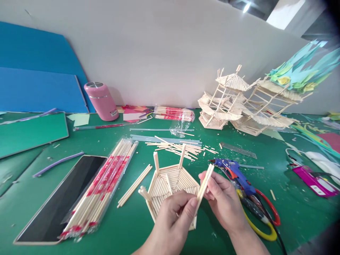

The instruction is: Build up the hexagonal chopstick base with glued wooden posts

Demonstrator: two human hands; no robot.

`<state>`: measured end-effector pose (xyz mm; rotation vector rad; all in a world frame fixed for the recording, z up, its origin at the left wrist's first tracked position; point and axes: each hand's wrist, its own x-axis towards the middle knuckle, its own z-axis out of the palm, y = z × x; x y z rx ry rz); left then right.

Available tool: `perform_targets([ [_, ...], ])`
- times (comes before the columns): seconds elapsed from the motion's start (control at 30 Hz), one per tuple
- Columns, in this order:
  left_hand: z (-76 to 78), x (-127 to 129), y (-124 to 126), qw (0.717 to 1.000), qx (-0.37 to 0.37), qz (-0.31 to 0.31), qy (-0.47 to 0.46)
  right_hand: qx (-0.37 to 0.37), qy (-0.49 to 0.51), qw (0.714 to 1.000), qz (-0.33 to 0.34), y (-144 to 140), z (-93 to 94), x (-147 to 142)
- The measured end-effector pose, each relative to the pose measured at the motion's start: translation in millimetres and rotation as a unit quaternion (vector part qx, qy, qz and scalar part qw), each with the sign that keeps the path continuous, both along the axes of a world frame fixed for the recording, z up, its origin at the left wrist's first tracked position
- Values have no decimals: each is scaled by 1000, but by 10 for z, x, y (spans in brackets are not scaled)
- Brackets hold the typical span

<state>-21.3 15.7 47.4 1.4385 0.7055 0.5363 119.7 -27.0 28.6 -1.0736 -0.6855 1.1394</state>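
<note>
The left hand (175,217) and, farther along, the right hand (224,198) pinch slim pale wooden sticks (204,183) slanting far-right by the right edge of the hexagonal pale-wood base (183,179).

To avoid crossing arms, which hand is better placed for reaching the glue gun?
Probably the right hand: the glue gun lies close on its outer side. The left hand is farther away; both hold sticks.
</note>
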Motion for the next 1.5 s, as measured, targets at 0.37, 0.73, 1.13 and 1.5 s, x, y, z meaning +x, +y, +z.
perform_targets([
  [0.37, -31, 51, 37, 968, -245, 23, -52, 9, 12, 1000, 10, 6, 8, 10],
  [0.73, -62, 39, 37, 972, -231, 18, -47, 1, 25, 1000, 8, 13, 25, 13],
  [1.13, -78, 49, 22, 977, -206, 21, -41, -17, 21, 1000, 2, 15, 37, -1],
  [1.5, -73, 42, 32, 985, -167, 15, -30, -22, 9, 1000, 0, 23, 20, 11],
])
